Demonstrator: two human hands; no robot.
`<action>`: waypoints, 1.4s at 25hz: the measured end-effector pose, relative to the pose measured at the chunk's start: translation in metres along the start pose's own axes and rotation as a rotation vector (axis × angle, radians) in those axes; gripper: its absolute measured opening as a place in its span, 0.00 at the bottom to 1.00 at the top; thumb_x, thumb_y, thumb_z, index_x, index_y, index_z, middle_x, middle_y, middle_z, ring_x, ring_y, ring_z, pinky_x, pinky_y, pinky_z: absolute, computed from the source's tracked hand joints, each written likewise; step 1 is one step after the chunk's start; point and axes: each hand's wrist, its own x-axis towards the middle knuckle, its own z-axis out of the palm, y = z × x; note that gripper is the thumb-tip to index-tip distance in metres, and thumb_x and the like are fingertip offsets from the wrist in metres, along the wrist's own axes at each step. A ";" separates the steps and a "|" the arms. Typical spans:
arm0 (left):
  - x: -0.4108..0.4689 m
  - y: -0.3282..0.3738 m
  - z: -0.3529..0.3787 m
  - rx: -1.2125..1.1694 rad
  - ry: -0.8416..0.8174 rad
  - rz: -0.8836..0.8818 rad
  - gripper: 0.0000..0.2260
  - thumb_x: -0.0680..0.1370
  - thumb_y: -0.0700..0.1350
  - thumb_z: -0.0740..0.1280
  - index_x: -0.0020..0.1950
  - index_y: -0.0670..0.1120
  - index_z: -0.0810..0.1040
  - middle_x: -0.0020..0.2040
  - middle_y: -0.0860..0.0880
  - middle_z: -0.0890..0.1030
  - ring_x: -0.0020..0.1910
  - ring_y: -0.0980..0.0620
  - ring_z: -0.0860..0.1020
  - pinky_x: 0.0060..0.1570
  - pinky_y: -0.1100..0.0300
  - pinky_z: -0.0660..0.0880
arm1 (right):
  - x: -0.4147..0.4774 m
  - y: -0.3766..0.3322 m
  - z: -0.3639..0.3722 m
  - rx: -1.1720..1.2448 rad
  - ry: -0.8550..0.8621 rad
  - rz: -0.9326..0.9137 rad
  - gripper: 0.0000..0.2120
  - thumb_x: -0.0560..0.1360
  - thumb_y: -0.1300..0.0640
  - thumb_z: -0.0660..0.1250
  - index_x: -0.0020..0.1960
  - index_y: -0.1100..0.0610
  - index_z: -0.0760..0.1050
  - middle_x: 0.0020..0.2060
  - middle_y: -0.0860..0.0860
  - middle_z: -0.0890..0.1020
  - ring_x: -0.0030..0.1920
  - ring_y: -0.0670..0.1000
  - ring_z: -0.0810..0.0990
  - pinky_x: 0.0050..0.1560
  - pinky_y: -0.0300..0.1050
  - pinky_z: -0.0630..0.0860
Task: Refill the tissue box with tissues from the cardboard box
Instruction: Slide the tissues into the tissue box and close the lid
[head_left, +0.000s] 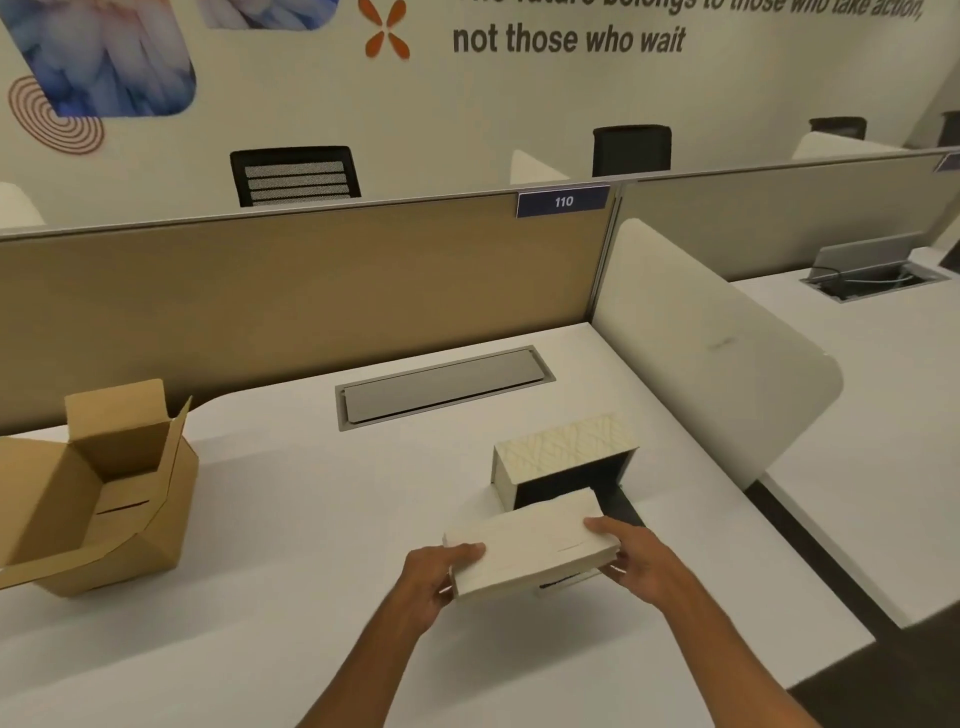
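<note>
A cream tissue box (558, 451) with a patterned side lies tipped on the white desk (291, 545), its dark open side facing me. Just in front of that opening I hold a white stack of tissues (530, 545) in both hands. My left hand (436, 577) grips the stack's near left end. My right hand (631, 558) grips its right end. The stack's far edge sits at the mouth of the box. A brown cardboard box (104, 493) stands open at the desk's left, flaps up, its visible inside holding nothing.
A grey cable hatch (441, 387) is set into the desk behind the tissue box. A tan partition (291, 291) closes the back and a white rounded divider (711, 353) the right side. The desk's right edge drops to dark floor.
</note>
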 end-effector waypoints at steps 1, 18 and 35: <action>0.004 -0.006 0.007 -0.007 0.008 -0.010 0.18 0.63 0.34 0.78 0.49 0.37 0.78 0.46 0.41 0.82 0.44 0.43 0.80 0.41 0.53 0.79 | 0.004 0.001 -0.008 -0.005 0.018 0.006 0.12 0.66 0.60 0.76 0.46 0.59 0.77 0.47 0.58 0.81 0.48 0.56 0.79 0.44 0.48 0.79; 0.067 -0.045 0.135 -0.021 0.335 0.040 0.25 0.65 0.42 0.79 0.58 0.36 0.77 0.57 0.39 0.80 0.57 0.40 0.78 0.58 0.48 0.77 | 0.114 -0.046 -0.088 -0.294 0.050 0.032 0.16 0.69 0.58 0.72 0.54 0.62 0.73 0.48 0.57 0.77 0.52 0.58 0.75 0.61 0.55 0.74; 0.084 -0.048 0.142 0.149 0.454 0.009 0.22 0.73 0.48 0.73 0.62 0.39 0.74 0.59 0.42 0.77 0.54 0.45 0.74 0.60 0.52 0.75 | 0.149 -0.043 -0.091 -0.285 0.003 0.088 0.22 0.68 0.55 0.74 0.57 0.61 0.72 0.51 0.58 0.76 0.55 0.59 0.75 0.55 0.50 0.76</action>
